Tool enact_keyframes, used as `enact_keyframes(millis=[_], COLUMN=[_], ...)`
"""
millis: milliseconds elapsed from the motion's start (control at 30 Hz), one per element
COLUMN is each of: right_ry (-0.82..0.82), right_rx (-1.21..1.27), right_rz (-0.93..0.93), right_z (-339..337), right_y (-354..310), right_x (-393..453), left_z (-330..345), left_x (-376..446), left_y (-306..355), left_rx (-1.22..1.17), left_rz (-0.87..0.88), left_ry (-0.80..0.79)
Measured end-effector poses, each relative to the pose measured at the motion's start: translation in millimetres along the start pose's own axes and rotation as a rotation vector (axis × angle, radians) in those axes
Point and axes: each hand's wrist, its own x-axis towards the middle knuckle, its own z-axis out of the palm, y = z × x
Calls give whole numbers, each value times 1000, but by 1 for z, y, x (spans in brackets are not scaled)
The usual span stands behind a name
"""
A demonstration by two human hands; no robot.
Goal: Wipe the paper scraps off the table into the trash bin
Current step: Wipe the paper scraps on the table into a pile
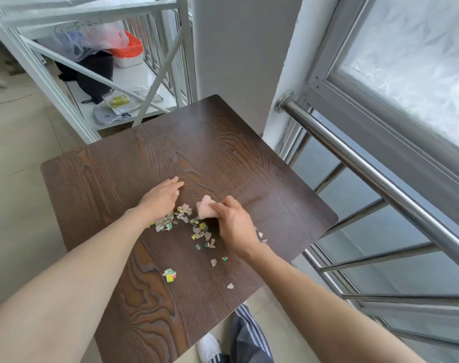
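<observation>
Both bare forearms reach forward from the bottom of the view over the dark wooden table. Below the table edge a white shoe and a striped trouser leg stand on the tiled floor. On the table, the left hand lies flat with the fingers stretched out and together, holding nothing, its outer edge touching the heap of paper scraps. The right hand is closed around a pink cloth, which sticks out from the fist toward the left hand and presses on the table just beside the heap. Most scraps, grey with green and yellow print, lie between the two hands. Some more are scattered nearer to the person, and one bigger folded piece lies apart from the rest. A few small bits lie right of the right wrist. No trash bin can be seen. Behind the table stands a white metal rack with bags on its shelf, and on the right runs a steel railing under a frosted window.
</observation>
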Motion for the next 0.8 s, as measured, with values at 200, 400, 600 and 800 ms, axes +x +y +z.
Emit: enact_keyframes(millis=[200, 400, 600, 800], right_ry=[171, 174, 31, 53], right_rx=[-160, -96, -1, -48], right_rz=[185, 350, 219, 61], right_z=[-42, 2, 34, -3], right_y=[65, 32, -25, -2], right_x=[-7, -19, -14, -20], left_z=[-1, 6, 7, 3], left_x=[-31, -54, -54, -61], left_y=[-39, -84, -88, -90], left_rx=[-12, -86, -138, -144], left_rz=[-113, -250, -242, -201], left_ry=[104, 223, 204, 176])
